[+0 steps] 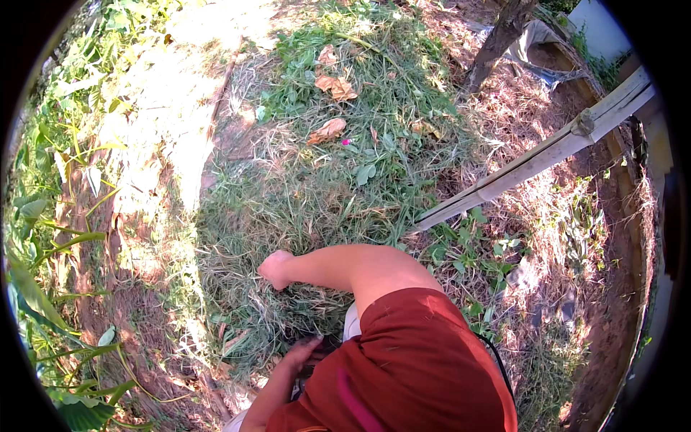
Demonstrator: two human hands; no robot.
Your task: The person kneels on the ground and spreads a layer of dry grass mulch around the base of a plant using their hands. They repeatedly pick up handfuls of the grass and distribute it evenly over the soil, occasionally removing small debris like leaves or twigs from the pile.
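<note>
A wide heap of cut grass lies before me, mixed green and dry. My right hand reaches across to the left on a bent arm and rests at the heap's near part. Its back faces up and its curled fingers are hidden, so whether it holds grass cannot be seen. Lower down, close to my body, my left hand touches the near edge of the heap. Its fingers point to the right and are partly in shadow, and the red sleeve and my body cover what lies beyond them.
A bamboo pole slants in from the right to the heap's edge. Behind it stands a tree trunk. Dry brown leaves lie on the heap. Broad-leaved green plants line the left side, beside sunlit bare soil.
</note>
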